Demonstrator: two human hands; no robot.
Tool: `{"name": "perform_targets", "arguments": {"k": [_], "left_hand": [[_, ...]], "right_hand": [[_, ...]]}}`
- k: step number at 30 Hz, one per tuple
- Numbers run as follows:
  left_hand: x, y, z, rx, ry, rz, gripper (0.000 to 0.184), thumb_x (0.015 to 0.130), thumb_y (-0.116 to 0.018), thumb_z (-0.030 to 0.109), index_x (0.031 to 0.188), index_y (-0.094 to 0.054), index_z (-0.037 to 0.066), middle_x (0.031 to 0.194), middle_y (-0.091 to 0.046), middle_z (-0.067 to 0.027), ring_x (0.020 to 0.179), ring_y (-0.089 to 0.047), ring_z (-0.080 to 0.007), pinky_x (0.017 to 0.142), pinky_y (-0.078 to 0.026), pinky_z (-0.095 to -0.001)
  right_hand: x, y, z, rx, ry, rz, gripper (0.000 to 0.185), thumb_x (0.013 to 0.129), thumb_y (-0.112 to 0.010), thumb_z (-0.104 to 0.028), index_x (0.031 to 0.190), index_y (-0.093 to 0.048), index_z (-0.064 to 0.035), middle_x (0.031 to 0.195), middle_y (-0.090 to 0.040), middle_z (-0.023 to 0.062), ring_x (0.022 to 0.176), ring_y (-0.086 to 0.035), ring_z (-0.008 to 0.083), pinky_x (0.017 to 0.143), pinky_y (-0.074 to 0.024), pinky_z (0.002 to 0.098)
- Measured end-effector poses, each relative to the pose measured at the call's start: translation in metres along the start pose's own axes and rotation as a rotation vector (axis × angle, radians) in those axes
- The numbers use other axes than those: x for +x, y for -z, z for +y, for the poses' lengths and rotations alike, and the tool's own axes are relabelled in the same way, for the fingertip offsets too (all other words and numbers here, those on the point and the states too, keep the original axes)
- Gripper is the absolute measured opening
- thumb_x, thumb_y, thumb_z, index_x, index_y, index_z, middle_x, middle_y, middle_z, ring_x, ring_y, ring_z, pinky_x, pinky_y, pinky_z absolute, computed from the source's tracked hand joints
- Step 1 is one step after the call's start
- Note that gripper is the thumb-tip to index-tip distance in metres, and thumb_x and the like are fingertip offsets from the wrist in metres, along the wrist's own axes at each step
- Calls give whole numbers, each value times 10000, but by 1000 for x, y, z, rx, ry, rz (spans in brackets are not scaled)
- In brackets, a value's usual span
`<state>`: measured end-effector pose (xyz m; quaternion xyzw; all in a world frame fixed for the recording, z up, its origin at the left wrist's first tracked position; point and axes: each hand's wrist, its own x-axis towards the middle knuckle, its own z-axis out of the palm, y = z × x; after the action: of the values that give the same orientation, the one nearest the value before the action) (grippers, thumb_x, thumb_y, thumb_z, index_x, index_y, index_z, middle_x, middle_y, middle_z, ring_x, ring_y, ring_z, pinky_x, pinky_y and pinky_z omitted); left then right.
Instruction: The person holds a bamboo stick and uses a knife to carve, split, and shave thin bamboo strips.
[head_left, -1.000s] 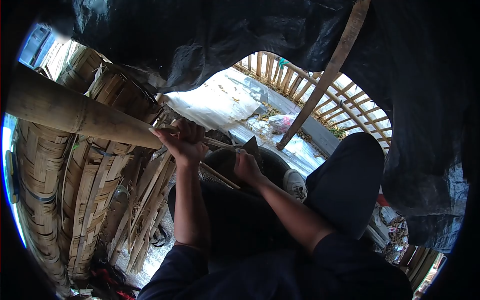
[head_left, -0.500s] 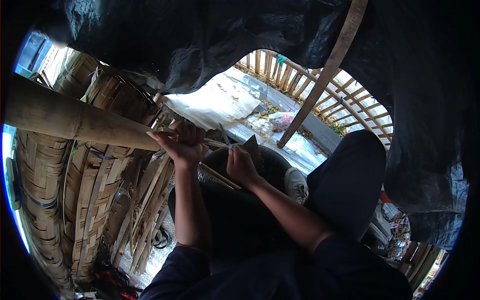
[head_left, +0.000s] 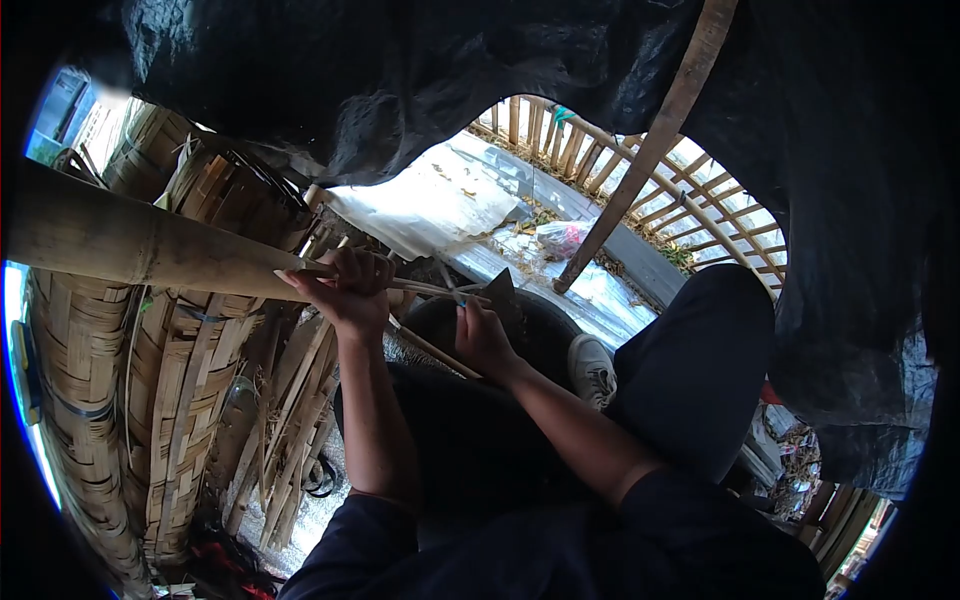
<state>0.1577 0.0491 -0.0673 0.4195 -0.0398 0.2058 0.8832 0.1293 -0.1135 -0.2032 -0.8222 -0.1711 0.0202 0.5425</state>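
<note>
My left hand (head_left: 352,292) is closed around thin pale bamboo strips, just beside the end of a thick bamboo pole. The bamboo strips (head_left: 425,288) run right from this fist to my other hand. In my right hand (head_left: 483,338), fingers closed, is a knife (head_left: 446,273) whose narrow grey blade points up and crosses the strips. A bit of blue shows at the knife's base; the rest of its handle is hidden in the fingers. Below and behind the strips sits a dark round tub or tyre-like form (head_left: 550,325), too shadowed to make out.
The thick bamboo pole (head_left: 150,245) reaches in from the left. Woven bamboo panels (head_left: 85,400) and loose slats (head_left: 300,420) stand at left. Black plastic sheeting (head_left: 400,80) hangs overhead, a wooden post (head_left: 650,150) slants down, and a bamboo fence (head_left: 600,160) lies beyond.
My left hand has moved a little to the left, drawing the bamboo strips along past the blade; their free ends now show near the knife. My right hand has stayed almost in place.
</note>
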Motion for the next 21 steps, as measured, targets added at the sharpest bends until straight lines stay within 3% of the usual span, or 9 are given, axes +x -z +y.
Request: {"name": "perform_targets", "arguments": {"k": [2, 5, 7, 10, 12, 14, 19, 21], "left_hand": [[0, -5, 1, -2, -2, 22, 710, 783, -230, 809, 526, -219, 147, 463, -159, 46, 421, -112, -90, 424, -114, -283], [2, -8, -1, 13, -2, 5, 720, 773, -238, 817, 521, -218, 143, 449, -164, 48, 416, -99, -86, 420, -99, -285], [2, -7, -2, 33, -6, -22, 719, 773, -235, 817, 526, -218, 142, 451, -163, 48, 418, -99, -87, 422, -98, -286], [-1, -4, 0, 11, 6, 20, 718, 773, -235, 816, 530, -223, 141, 451, -166, 48, 415, -101, -87, 420, -95, -287], [0, -2, 1, 21, -16, -14, 695, 795, -216, 798, 534, -223, 154, 468, -157, 45, 421, -115, -98, 421, -119, -288], [0, -6, 1, 29, -7, -57, 696, 793, -216, 800, 534, -225, 154, 466, -155, 48, 420, -113, -97, 422, -119, -287], [1, -7, -2, 49, 4, -59, 699, 794, -213, 799, 536, -231, 149, 463, -154, 50, 418, -113, -98, 422, -119, -285], [-1, -5, -1, 38, 7, -71, 698, 803, -202, 791, 539, -233, 146, 459, -156, 46, 415, -114, -100, 419, -121, -286]], "right_hand": [[-9, -10, 47, -90, -86, -1, 131, 897, -472, -80, 812, -437, 13, 592, -538, 237, 595, -558, 453, 491, -398, 482], [-6, -9, 44, -157, -209, -36, 123, 903, -466, -96, 854, -452, 15, 603, -538, 245, 602, -558, 453, 494, -395, 485], [9, -1, -17, -63, -5, -2, 145, 899, -460, -101, 853, -430, 33, 599, -545, 270, 609, -584, 438, 492, -423, 515], [6, -2, -21, 28, 25, -43, 147, 898, -458, -101, 854, -432, 36, 612, -554, 268, 619, -586, 441, 502, -432, 517], [-5, 0, 18, -42, 14, -14, 144, 896, -459, -98, 851, -433, 36, 610, -554, 265, 616, -589, 434, 504, -434, 514], [-15, -2, 57, -106, -225, -88, 125, 899, -471, -96, 858, -438, 17, 577, -534, 229, 582, -563, 436, 477, -395, 477], [16, 4, -41, 26, -16, -10, 125, 896, -464, -98, 883, -461, 26, 666, -568, 276, 667, -591, 435, 529, -454, 508], [8, 0, -18, -30, -24, -13, 134, 896, -462, -104, 886, -470, 30, 681, -576, 275, 674, -595, 433, 542, -463, 507]]}}
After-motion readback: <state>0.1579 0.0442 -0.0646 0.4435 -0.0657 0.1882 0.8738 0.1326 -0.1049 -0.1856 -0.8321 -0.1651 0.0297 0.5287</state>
